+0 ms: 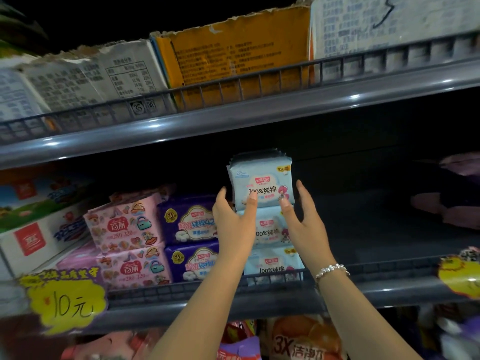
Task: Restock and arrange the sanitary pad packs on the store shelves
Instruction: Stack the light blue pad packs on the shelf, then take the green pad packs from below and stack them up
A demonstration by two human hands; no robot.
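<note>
Three light blue pad packs stand stacked on the middle shelf [389, 289]. The top pack [262, 181] sits on the middle pack [271, 231], with the bottom pack [272, 265] behind the shelf's wire rail. My left hand [235, 224] lies against the left side of the stack, thumb tip on the top pack's front. My right hand [305, 224] is on the right side, thumb tip at the top pack's lower edge, fingers straight. Left of the stack are two purple packs [189, 222] and two pink packs [124, 227].
White and red boxes [33, 237] stand at the far left. A yellow price sign [65, 305] hangs on the rail. Dark purple packs [452, 203] lie at the far right of the shelf. Cardboard cartons [233, 55] fill the upper shelf. More goods [298, 341] sit below.
</note>
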